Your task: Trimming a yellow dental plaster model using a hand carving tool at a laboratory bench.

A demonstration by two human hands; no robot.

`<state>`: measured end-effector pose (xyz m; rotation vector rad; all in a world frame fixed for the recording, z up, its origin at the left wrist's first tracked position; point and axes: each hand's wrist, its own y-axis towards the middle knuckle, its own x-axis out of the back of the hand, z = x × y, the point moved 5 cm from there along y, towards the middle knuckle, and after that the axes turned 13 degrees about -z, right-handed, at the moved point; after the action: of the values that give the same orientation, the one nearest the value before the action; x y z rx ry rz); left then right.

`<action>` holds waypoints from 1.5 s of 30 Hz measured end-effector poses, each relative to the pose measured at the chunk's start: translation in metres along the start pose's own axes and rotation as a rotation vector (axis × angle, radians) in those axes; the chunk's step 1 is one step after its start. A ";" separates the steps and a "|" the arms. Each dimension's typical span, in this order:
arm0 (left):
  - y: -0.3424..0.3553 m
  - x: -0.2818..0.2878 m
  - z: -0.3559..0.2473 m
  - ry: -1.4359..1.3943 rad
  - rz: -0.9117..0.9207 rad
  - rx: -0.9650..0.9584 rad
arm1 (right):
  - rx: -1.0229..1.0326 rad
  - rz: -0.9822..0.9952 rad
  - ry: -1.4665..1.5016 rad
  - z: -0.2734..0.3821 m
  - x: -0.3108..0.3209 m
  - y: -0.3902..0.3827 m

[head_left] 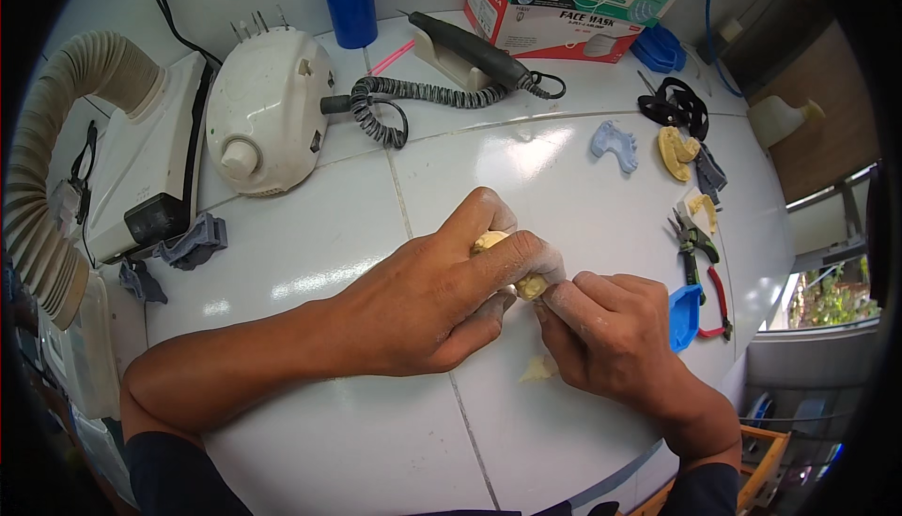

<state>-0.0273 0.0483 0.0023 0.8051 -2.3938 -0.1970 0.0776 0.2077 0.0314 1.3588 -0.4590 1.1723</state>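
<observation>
Over the middle of the white tiled table, my left hand [423, 295] is wrapped round a small pale yellow plaster dental cast [532, 287]. Only bits of the cast show between the fingers. My right hand [606, 328] is closed, its thumb and index finger pinched together at the cast's lower right edge, touching or nearly touching my left fingertips. Whatever those right fingers hold, if anything, is hidden. White dust coats the fingers of both hands. Under my right hand, a pale yellow patch of powder or scrap [537, 368] lies on the tabletop.
At the back left stand a white micromotor unit [268, 112] and a dust extractor with a ribbed hose [89, 65]. Its black handpiece [470, 46] rests near mask boxes [554, 18]. On the right lie a blue-grey dental model [615, 147], yellow casts [676, 152], pliers [695, 239] and a blue tray [684, 317].
</observation>
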 end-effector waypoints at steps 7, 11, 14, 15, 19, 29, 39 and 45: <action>-0.002 0.001 -0.001 0.029 0.006 0.037 | -0.019 0.057 0.030 0.000 0.001 -0.001; -0.001 0.002 -0.002 0.019 0.001 0.018 | -0.015 0.058 0.021 0.000 0.001 0.000; -0.001 0.001 -0.002 0.019 0.011 0.019 | -0.019 0.039 0.021 0.000 0.001 0.000; 0.000 0.001 -0.002 0.011 0.008 0.016 | -0.016 0.038 0.018 0.000 0.000 0.000; 0.000 0.003 -0.003 -0.023 -0.006 0.011 | -0.014 0.006 0.021 0.002 0.000 0.002; -0.001 0.000 -0.001 0.009 -0.016 0.023 | -0.004 0.005 0.015 -0.002 0.001 0.000; -0.001 0.001 -0.003 0.017 0.005 0.029 | -0.020 0.044 0.038 0.002 0.001 0.001; -0.001 0.000 -0.003 0.010 0.006 0.012 | -0.011 0.027 0.015 0.000 0.000 -0.001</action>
<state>-0.0252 0.0476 0.0042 0.8018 -2.3899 -0.1763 0.0782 0.2076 0.0308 1.3371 -0.4742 1.1996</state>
